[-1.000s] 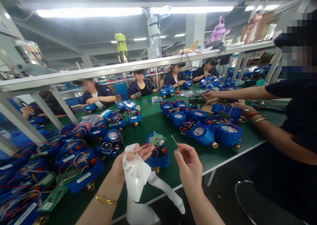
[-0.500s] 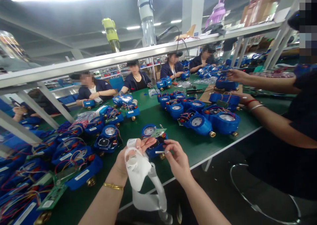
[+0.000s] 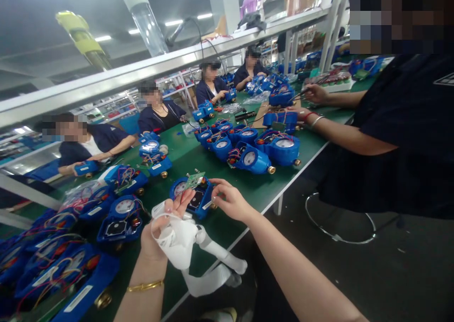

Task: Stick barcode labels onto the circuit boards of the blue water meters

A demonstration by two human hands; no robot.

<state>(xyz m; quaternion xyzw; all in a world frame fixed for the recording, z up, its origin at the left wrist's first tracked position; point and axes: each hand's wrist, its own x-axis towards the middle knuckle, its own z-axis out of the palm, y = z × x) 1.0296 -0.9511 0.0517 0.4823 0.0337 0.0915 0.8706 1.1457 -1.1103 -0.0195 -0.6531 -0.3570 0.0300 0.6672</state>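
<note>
My left hand (image 3: 161, 222) is closed on a white strip of label backing (image 3: 187, 246) that curls down over the table's edge. My right hand (image 3: 230, 200) has its fingers pinched against the right side of an open blue water meter (image 3: 193, 199), where a small white label shows at the fingertips. The meter lies on the green table (image 3: 262, 192) just in front of me, with a green circuit board (image 3: 194, 180) tilted up above it and coloured wires inside.
Several blue meters (image 3: 248, 157) with dials and wires cover the table to the left and beyond. A person in dark clothing (image 3: 400, 137) works at my right, arms over the table. Other workers (image 3: 159, 114) sit along the far side under a metal shelf (image 3: 149, 73). A stool ring (image 3: 336, 218) stands right.
My right hand has gone from holding a small label up in the air to pressing against the blue meter's side. The view has swung left and down.
</note>
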